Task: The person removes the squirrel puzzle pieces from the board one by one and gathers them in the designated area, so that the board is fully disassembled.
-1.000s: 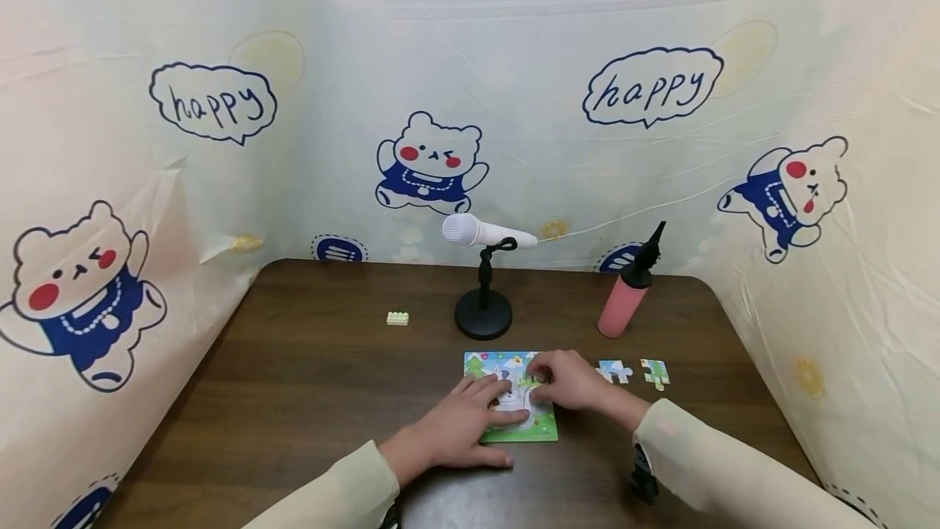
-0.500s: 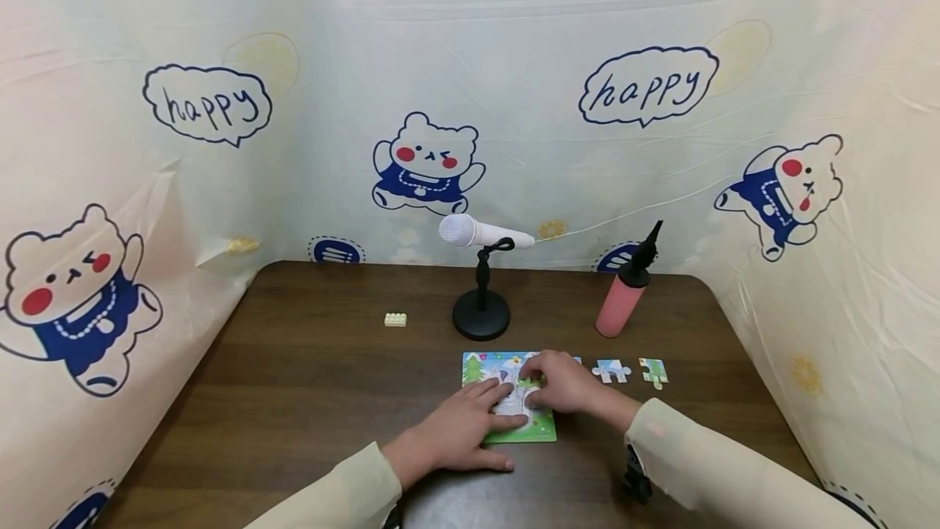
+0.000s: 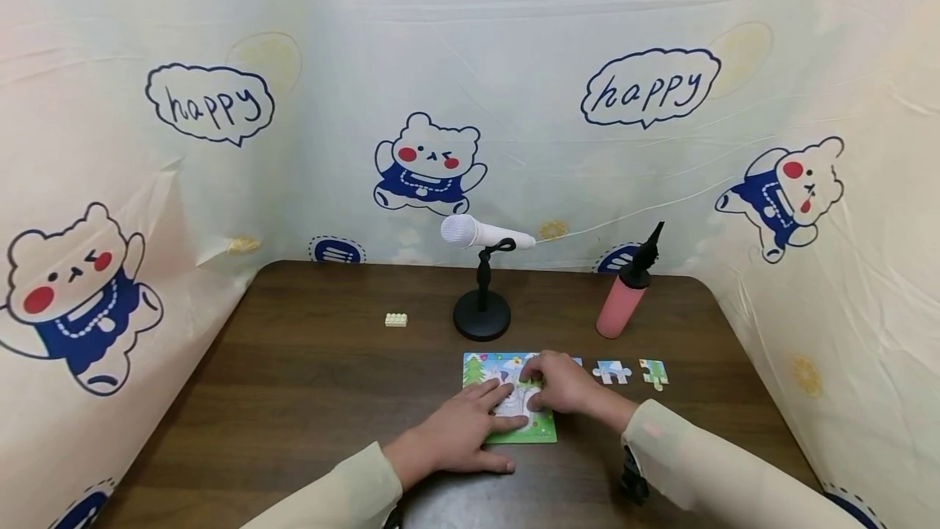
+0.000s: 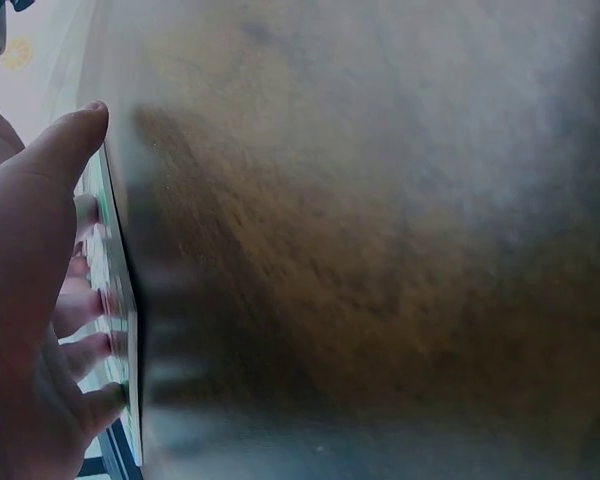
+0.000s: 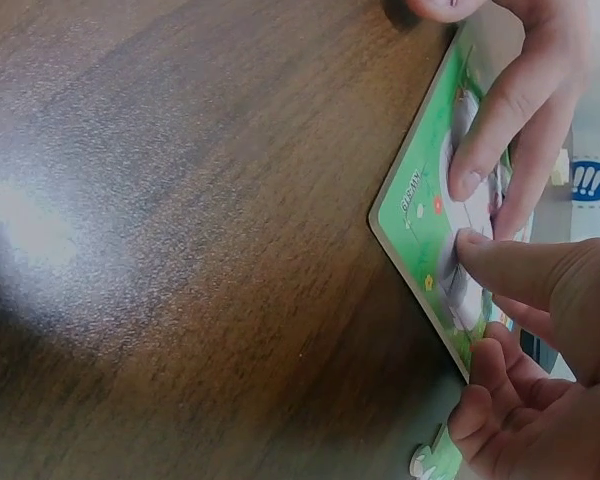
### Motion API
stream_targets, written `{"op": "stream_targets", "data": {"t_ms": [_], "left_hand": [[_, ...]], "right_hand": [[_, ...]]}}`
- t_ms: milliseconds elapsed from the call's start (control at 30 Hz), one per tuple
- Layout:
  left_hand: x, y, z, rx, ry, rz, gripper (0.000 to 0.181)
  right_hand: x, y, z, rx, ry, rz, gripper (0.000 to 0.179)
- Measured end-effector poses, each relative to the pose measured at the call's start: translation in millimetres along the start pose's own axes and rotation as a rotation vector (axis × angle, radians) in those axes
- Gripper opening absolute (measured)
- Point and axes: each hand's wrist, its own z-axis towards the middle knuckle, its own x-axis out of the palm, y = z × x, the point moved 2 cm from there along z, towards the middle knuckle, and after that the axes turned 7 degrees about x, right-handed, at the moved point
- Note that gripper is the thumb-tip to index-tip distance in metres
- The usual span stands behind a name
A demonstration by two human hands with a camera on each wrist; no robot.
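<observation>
A jigsaw puzzle (image 3: 543, 429) with a green border and a pale cartoon picture lies on the brown table. My left hand (image 3: 458, 427) rests on its left part, fingers spread and straight, the thumb on the table. Over its upper right part my right hand (image 3: 569, 384) curls, thumb and forefinger around a puzzle piece (image 3: 528, 383) mostly covered by the fingers. In the right wrist view the right thumb (image 5: 515, 265) presses on the picture beside the left fingers, and the other right fingers fold at the puzzle's edge. The left wrist view shows the left fingers (image 4: 85, 355) on the puzzle.
Two loose puzzle pieces, a blue one (image 3: 612, 371) and a green one (image 3: 654, 374), lie to the right. Behind stand a white microphone (image 3: 488, 233) on a black stand (image 3: 481, 317) and a pink hand pump (image 3: 622, 308). A cream toy brick (image 3: 396, 320) sits farther left.
The right hand has shifted slightly left over the puzzle, and more of a blue bit shows behind its knuckles. The left hand stays in place.
</observation>
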Motion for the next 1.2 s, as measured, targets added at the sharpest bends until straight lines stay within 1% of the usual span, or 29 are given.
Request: {"op": "stream_targets", "data": {"t_ms": [233,533,700,833,967,1067,1200], "left_hand": [[-4.4,-2.8,0.4,-0.004,0.002,-0.003,0.064],[-5.5,-2.5,2.7,-0.004,-0.003,0.005,0.062],[-4.7,-2.1,4.7,-0.009,0.007,0.009,0.062],[-4.5,-1.1,6.1,-0.011,0.013,-0.003,0.062],[-3.8,0.1,5.9,-0.006,0.009,-0.006,0.063],[-3.1,0.3,5.4,0.001,0.003,0.007,0.063],[-3.0,0.0,5.9,0.009,0.011,0.044,0.064]], "right_hand": [[1.2,-2.4,1.5,0.009,-0.018,0.014,0.03],[-3.8,-5.4,-0.6,-0.04,-0.012,0.032,0.027],[-9.7,-5.3,-1.3,-0.066,-0.002,0.074,0.024],[-12.7,-4.5,-0.9,-0.056,0.017,0.117,0.022],[-14.1,-6.4,1.2,-0.053,0.037,0.131,0.021],[-15.9,-8.1,2.7,-0.046,0.051,0.134,0.02],[-17.6,-7.7,3.5,-0.014,0.06,0.133,0.02]]}}
